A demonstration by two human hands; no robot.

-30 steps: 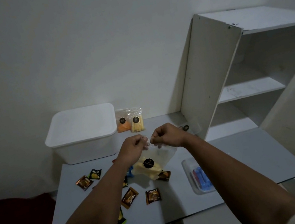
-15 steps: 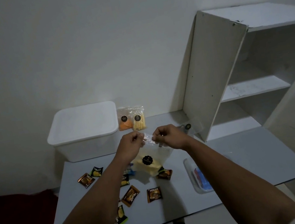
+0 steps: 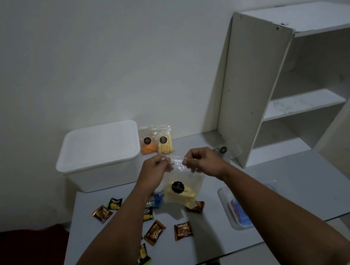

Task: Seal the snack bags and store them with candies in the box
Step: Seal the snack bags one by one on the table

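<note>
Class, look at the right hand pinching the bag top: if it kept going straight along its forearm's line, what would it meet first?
Probably the left hand, across the snack bag top that the right hand pinches; depth is uncertain.

Plain white wall (image 3: 109,50) behind grey counter (image 3: 293,182); white open shelf unit (image 3: 303,101) at right; dim lighting.

Clear snack bag (image 3: 182,187) with yellow sticks and a round black label, held up just in front of the white lidded box (image 3: 100,155), top edge pinched. Two more labelled bags (image 3: 156,140), orange and yellow contents, upright just right of the box. Wrapped candies (image 3: 182,231) scattered flat in front of the box.
</note>
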